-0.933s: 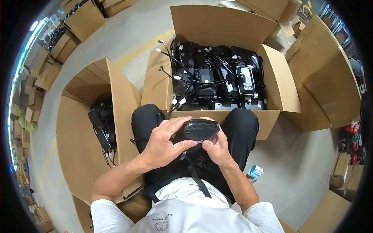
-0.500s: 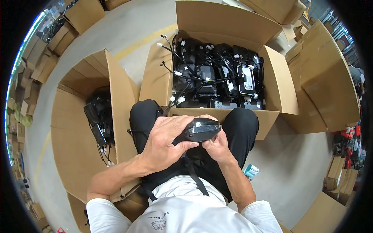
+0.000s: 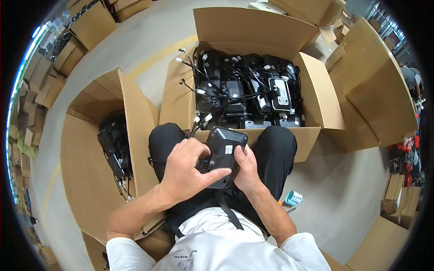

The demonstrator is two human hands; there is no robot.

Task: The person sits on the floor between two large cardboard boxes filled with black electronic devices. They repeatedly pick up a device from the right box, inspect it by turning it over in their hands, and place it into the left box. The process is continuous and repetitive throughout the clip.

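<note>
Head view: a black case (image 3: 218, 145) with a small white label (image 3: 228, 149) is held above the lap, between the knees of black trousers (image 3: 278, 151), tilted slightly and just before a large open carton (image 3: 307, 141). Its right edge is gripped by the right hand (image 3: 246, 172), which is closed around it with the thumb laid on the face beside the label. The left hand (image 3: 183, 169) is half open at the left edge, its thumb stretched across the lower part; whether the case is gripped by its fingers cannot be told. The carton is filled with similar black cases (image 3: 236, 104), and cables (image 3: 192, 65) with white plugs are draped over its left side. More black parts (image 3: 113, 135) are held in a second carton (image 3: 88, 176) at the left. On the floor (image 3: 334, 189), a light blue roll (image 3: 293, 198) is seen near the right forearm.
</note>
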